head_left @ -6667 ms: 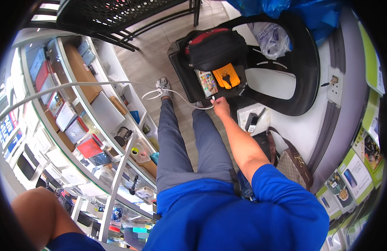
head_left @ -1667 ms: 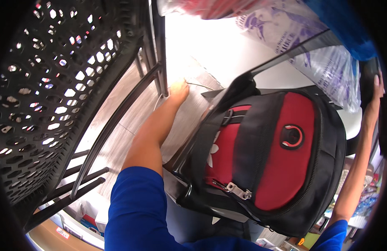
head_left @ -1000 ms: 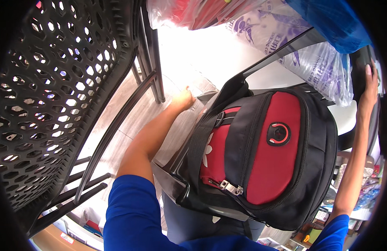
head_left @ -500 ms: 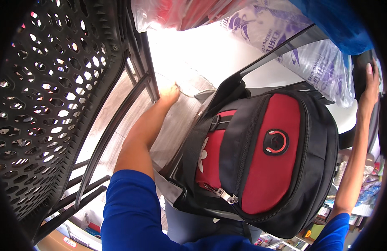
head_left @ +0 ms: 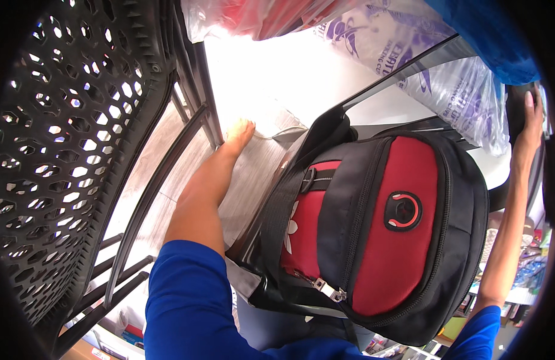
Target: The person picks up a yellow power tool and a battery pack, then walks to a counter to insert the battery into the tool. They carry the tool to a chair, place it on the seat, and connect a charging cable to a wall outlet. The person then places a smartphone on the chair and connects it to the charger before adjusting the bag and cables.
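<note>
A black and red backpack (head_left: 397, 228) with a round red-rimmed emblem fills the middle right, resting against a glossy black frame (head_left: 271, 294). To its left, my left hand (head_left: 238, 131) reaches over the wood-look floor beside the dark legs of a black perforated chair (head_left: 67, 174). Bright glare washes out its fingers, so their grip does not show. At the far right, my right hand (head_left: 531, 123) is closed round a black upright piece (head_left: 518, 111), beneath a blue plastic bag (head_left: 493, 42). The far side of that piece is hidden.
Clear plastic wrapping with purple print (head_left: 451, 90) lies beyond the backpack. A red and clear plastic bundle (head_left: 253, 18) hangs at the top. A cable (head_left: 283, 132) runs along the floor. Shelves with mixed goods stand at the lower right.
My left hand has shifted slightly left. The perforated chair sits a little further left in view, and the backpack slightly lower. The right hand keeps its hold.
</note>
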A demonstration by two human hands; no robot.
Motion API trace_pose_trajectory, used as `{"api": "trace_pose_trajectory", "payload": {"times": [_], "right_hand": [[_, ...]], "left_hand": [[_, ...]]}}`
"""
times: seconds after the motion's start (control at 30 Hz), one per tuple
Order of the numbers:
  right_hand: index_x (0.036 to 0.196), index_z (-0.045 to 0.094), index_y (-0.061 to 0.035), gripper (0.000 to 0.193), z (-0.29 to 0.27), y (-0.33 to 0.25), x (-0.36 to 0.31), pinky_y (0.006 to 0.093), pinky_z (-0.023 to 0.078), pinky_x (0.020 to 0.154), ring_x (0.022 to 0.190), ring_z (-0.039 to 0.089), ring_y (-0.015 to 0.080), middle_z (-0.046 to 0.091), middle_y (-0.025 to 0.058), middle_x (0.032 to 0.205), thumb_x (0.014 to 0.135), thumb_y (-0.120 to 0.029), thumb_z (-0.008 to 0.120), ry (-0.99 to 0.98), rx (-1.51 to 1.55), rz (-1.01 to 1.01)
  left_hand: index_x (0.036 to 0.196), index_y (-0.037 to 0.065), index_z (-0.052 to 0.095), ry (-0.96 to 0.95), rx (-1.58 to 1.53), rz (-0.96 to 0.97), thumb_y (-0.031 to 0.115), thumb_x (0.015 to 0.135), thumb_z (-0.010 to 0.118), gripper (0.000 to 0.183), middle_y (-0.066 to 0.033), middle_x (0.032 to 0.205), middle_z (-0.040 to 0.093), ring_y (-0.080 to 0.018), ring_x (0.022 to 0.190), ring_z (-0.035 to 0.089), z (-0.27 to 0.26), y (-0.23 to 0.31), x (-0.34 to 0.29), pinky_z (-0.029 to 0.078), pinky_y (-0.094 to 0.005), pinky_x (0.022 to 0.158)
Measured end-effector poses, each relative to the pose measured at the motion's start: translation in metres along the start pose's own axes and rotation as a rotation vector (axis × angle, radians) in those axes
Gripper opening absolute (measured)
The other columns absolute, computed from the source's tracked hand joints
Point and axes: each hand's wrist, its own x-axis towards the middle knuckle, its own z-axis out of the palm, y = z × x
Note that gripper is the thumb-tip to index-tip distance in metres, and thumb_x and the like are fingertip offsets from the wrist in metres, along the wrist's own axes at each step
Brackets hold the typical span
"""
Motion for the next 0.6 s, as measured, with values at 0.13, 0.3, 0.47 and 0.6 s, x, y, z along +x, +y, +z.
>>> {"api": "trace_pose_trajectory", "payload": {"times": [0.13, 0.3, 0.47, 0.6], "right_hand": [[0.163, 0.056, -0.0212, 0.078, -0.002, -0.008, -0.002, 0.0521, 0.028, 0.133, 0.156, 0.049, 0.0354, 0.054, 0.0174, 0.166, 0.103, -0.071, 0.056, 0.012, -0.047, 0.017], [0.164, 0.056, -0.0209, 0.081, -0.003, -0.016, -0.004, 0.0528, 0.028, 0.133, 0.157, 0.047, 0.035, 0.05, 0.0176, 0.168, 0.102, -0.073, 0.054, 0.02, -0.106, 0.004], [0.164, 0.056, -0.0183, 0.083, -0.003, -0.015, -0.003, 0.0511, 0.026, 0.133, 0.157, 0.047, 0.0349, 0.052, 0.0181, 0.168, 0.102, -0.073, 0.054, 0.031, -0.132, 0.01], [0.163, 0.057, -0.0167, 0.085, -0.001, -0.013, -0.001, 0.0501, 0.024, 0.133, 0.157, 0.048, 0.0358, 0.055, 0.0171, 0.166, 0.102, -0.075, 0.054, 0.03, -0.107, 0.011]], "left_hand": [[0.131, 0.004, 0.072, -0.13, 0.047, 0.013, 0.014, 0.104, 0.054, 0.034, -0.0214, 0.11, 0.078, -0.0344, 0.109, 0.077, -0.012, 0.002, 0.023, 0.059, -0.0476, 0.095], [0.133, 0.004, 0.071, -0.093, -0.41, -0.127, 0.014, 0.106, 0.052, 0.035, -0.0224, 0.115, 0.078, -0.0367, 0.114, 0.075, -0.061, 0.02, 0.065, 0.058, -0.0502, 0.1], [0.133, 0.002, 0.071, 0.101, -0.771, -0.052, 0.014, 0.107, 0.049, 0.036, -0.0235, 0.117, 0.078, -0.0404, 0.115, 0.074, -0.083, 0.049, 0.077, 0.056, -0.0535, 0.104], [0.129, 0.002, 0.071, 0.258, -0.858, -0.13, 0.032, 0.111, 0.052, 0.04, -0.0216, 0.109, 0.08, -0.0437, 0.108, 0.076, -0.087, 0.053, 0.041, 0.058, -0.0548, 0.099]]}}
